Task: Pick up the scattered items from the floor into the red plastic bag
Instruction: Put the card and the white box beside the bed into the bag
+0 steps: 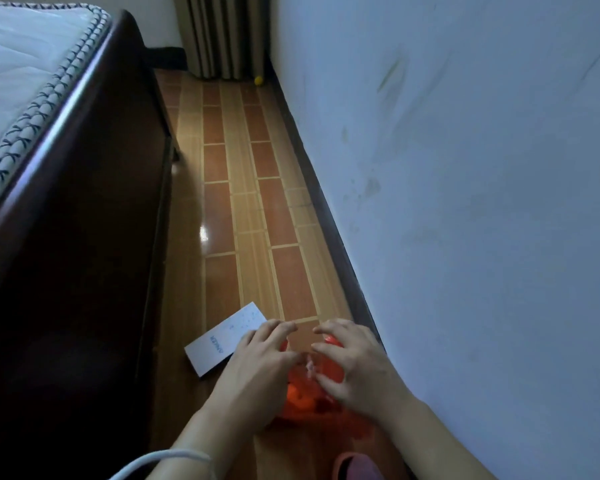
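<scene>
A dark bed fills the left of the frame. Low centre, a white box lies on the floor; just right, the left hand and right hand, fingers spread, hover over the red plastic bag. A small yellow item sits at upper centre.

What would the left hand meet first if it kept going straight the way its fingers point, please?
Probably bare floor tiles. The left hand points up-right along the floor; the white box lies to its left, off that line. Depth is unclear, so it might pass above the floor.
</scene>
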Action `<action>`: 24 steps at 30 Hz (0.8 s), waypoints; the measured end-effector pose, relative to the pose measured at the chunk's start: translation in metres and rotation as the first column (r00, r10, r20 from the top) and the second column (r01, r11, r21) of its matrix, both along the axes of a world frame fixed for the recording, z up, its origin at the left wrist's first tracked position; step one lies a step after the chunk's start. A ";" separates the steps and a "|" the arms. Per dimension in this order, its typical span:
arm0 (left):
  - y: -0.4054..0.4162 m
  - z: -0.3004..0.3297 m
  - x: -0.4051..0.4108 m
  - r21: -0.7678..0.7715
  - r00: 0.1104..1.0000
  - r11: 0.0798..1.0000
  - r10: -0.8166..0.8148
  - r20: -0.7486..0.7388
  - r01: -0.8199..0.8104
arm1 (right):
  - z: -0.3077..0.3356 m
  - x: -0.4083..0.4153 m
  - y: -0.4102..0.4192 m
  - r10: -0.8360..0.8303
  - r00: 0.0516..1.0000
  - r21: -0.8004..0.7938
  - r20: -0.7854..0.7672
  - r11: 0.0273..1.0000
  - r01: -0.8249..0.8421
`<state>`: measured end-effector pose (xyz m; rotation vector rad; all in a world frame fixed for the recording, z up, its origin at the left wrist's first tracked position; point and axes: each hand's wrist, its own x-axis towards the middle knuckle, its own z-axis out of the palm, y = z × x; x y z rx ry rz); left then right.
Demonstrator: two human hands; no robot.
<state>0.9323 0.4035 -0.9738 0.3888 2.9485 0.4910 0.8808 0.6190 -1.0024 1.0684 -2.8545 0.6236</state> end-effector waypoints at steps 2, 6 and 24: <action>-0.002 -0.012 -0.002 -0.044 0.997 0.998 0.036 0.074 -0.033 | -0.024 0.004 0.002 0.019 0.997 0.095 0.080 0.995 -0.026; -0.010 -0.030 -0.002 -0.153 0.989 0.988 0.052 0.139 -0.031 | -0.061 0.016 0.007 0.002 0.981 0.248 0.194 0.968 -0.051; -0.005 -0.085 -0.002 0.022 0.897 0.915 0.390 0.206 -0.403 | -0.090 0.056 -0.019 -0.075 0.845 -0.005 0.530 0.996 0.091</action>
